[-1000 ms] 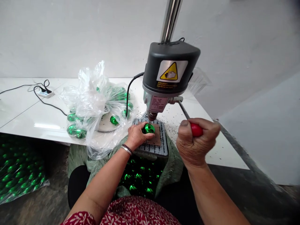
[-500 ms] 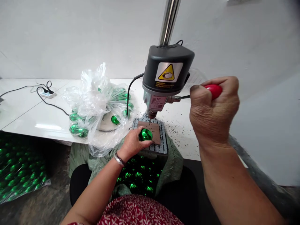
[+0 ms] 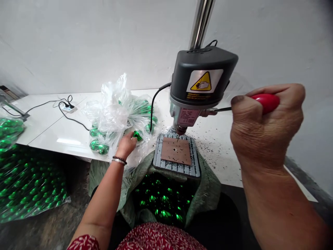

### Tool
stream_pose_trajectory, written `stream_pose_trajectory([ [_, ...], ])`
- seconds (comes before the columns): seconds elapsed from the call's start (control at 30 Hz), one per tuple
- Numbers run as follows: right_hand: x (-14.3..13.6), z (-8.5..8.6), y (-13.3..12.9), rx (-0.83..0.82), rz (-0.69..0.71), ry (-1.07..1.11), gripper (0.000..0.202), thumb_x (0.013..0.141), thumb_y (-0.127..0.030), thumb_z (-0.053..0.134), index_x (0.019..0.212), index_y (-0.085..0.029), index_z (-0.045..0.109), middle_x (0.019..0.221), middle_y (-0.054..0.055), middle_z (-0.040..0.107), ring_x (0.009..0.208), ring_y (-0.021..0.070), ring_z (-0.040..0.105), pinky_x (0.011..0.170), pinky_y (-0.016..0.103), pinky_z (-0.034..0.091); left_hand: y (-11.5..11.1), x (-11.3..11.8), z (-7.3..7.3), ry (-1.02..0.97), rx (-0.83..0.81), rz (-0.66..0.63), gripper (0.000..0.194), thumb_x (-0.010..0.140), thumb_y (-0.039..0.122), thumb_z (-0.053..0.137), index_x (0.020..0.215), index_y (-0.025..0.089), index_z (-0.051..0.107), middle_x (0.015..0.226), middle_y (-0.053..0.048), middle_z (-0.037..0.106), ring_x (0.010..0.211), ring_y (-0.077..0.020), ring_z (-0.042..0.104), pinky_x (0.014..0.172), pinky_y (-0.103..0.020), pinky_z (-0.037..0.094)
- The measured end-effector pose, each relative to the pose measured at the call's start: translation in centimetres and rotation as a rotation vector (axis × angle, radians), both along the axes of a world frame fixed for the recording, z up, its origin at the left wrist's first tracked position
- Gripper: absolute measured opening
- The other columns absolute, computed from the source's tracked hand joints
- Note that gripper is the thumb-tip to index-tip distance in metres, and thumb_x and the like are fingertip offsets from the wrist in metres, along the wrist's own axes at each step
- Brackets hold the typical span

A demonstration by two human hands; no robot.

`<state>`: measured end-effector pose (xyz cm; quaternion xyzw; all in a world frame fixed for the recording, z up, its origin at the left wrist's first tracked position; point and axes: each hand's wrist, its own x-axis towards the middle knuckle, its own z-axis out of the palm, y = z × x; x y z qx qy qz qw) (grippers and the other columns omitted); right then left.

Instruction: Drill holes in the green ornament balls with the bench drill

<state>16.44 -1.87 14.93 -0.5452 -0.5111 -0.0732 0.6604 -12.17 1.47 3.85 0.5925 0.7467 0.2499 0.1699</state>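
My right hand is closed round the red knob on the lever of the drill press. Under the drill bit lies a brown square pad with a small hole, on the grey slotted base; no ball rests on it. My left hand is at the opening of the clear plastic bag, its fingers closed against a shiny green ball. Part of the fingers is hidden by the ball and plastic.
Below the base, an open green sack holds several green balls. More bagged balls are at the left. A power strip with black cables lies on the white table, and dark shavings are scattered around the base.
My left hand has moved left from the drill base to the plastic bag. The green ball it held over the pad is gone from there. The view has shifted left; my right hand still grips the knob.
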Motion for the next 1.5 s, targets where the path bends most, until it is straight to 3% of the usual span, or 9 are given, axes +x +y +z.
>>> stream_pose_trajectory([
  [0.13, -0.1, 0.1, -0.1, -0.005, 0.011, -0.002, 0.015, 0.076, -0.024, 0.063, 0.083, -0.016, 0.052, 0.081, -0.001, 0.059, 0.072, 0.0047, 0.051, 0.070, 0.024, 0.045, 4.0, 0.2, -1.7, 0.030, -0.051, -0.071, 0.038, 0.078, 0.026, 0.064, 0.114, 0.016, 0.069, 0.114, -0.015, 0.074, 0.107, -0.0283, 0.066, 0.088, -0.031, 0.049],
  [0.23, -0.1, 0.2, -0.3, -0.013, 0.022, 0.005, 0.016, 0.076, -0.025, 0.062, 0.084, -0.015, 0.051, 0.080, -0.001, 0.057, 0.072, 0.0044, 0.050, 0.070, 0.024, 0.045, 4.2, 0.5, -2.0, 0.058, -0.105, -0.072, 0.036, 0.074, 0.027, 0.068, 0.108, 0.015, 0.071, 0.111, -0.016, 0.074, 0.105, -0.0306, 0.066, 0.085, -0.032, 0.048],
  [0.37, -0.1, 0.2, -0.3, -0.028, 0.037, -0.009, 0.018, 0.079, -0.026, 0.061, 0.087, -0.015, 0.049, 0.081, -0.001, 0.053, 0.072, 0.0040, 0.046, 0.068, 0.022, 0.043, -0.2, -0.3, -0.2, -0.030, -0.046, -0.016, 0.037, 0.075, 0.034, 0.066, 0.107, 0.018, 0.071, 0.094, -0.008, 0.075, 0.090, -0.0264, 0.067, 0.081, -0.034, 0.049],
  [0.47, -0.1, -0.1, -0.1, 0.009, 0.020, -0.033, 0.017, 0.080, -0.023, 0.061, 0.087, -0.015, 0.049, 0.082, -0.002, 0.052, 0.073, 0.0040, 0.044, 0.070, 0.023, 0.043, -4.8, -0.4, 2.0, -0.362, 0.064, -0.066, 0.045, 0.073, 0.043, 0.069, 0.112, 0.020, 0.069, 0.100, -0.005, 0.073, 0.094, -0.0239, 0.065, 0.086, -0.035, 0.050],
  [0.57, -0.2, -0.3, 0.1, 0.077, 0.012, -0.041, 0.013, 0.080, -0.020, 0.059, 0.086, -0.015, 0.048, 0.079, -0.004, 0.050, 0.072, 0.0034, 0.044, 0.072, 0.023, 0.043, -7.4, 1.8, 3.0, -0.783, 0.080, -0.219, 0.052, 0.070, 0.043, 0.073, 0.115, 0.019, 0.066, 0.103, -0.005, 0.072, 0.094, -0.0208, 0.065, 0.084, -0.032, 0.052],
  [0.63, -0.3, -0.4, 0.2, 0.085, 0.024, -0.034, 0.013, 0.081, -0.020, 0.059, 0.086, -0.015, 0.048, 0.078, -0.004, 0.049, 0.071, 0.0029, 0.043, 0.071, 0.021, 0.042, -7.3, 4.4, 2.7, -0.855, 0.018, -0.291, 0.048, 0.067, 0.038, 0.077, 0.109, 0.018, 0.065, 0.097, -0.005, 0.071, 0.090, -0.0187, 0.064, 0.080, -0.029, 0.051],
  [0.8, -0.3, -0.2, -0.1, 0.048, 0.043, -0.016, 0.015, 0.082, -0.027, 0.060, 0.085, -0.016, 0.050, 0.077, -0.004, 0.049, 0.071, 0.0031, 0.043, 0.068, 0.019, 0.042, -3.5, 9.8, -0.5, -0.829, -0.017, -0.277, 0.042, 0.070, 0.039, 0.074, 0.104, 0.017, 0.063, 0.096, -0.005, 0.071, 0.090, -0.0179, 0.064, 0.084, -0.031, 0.050],
  [0.97, 0.0, 0.0, -0.3, -0.016, 0.067, -0.062, 0.016, 0.087, -0.034, 0.055, 0.089, -0.019, 0.048, 0.081, -0.002, 0.051, 0.071, 0.0034, 0.046, 0.065, 0.018, 0.045, -0.8, 10.6, -2.7, -0.600, -0.059, -0.283, 0.044, 0.073, 0.044, 0.071, 0.107, 0.016, 0.066, 0.095, -0.006, 0.071, 0.089, -0.0201, 0.064, 0.083, -0.032, 0.050],
  [1.5, 0.3, -0.1, -0.6, -0.070, 0.036, -0.128, 0.017, 0.092, -0.035, 0.050, 0.090, -0.019, 0.043, 0.088, 0.000, 0.053, 0.084, 0.0057, 0.054, 0.073, 0.019, 0.050, -1.0, 11.8, -1.6, -0.242, -0.048, -0.336, 0.055, 0.073, 0.037, 0.077, 0.125, 0.024, 0.065, 0.102, -0.004, 0.072, 0.097, -0.0223, 0.064, 0.089, -0.035, 0.049],
])
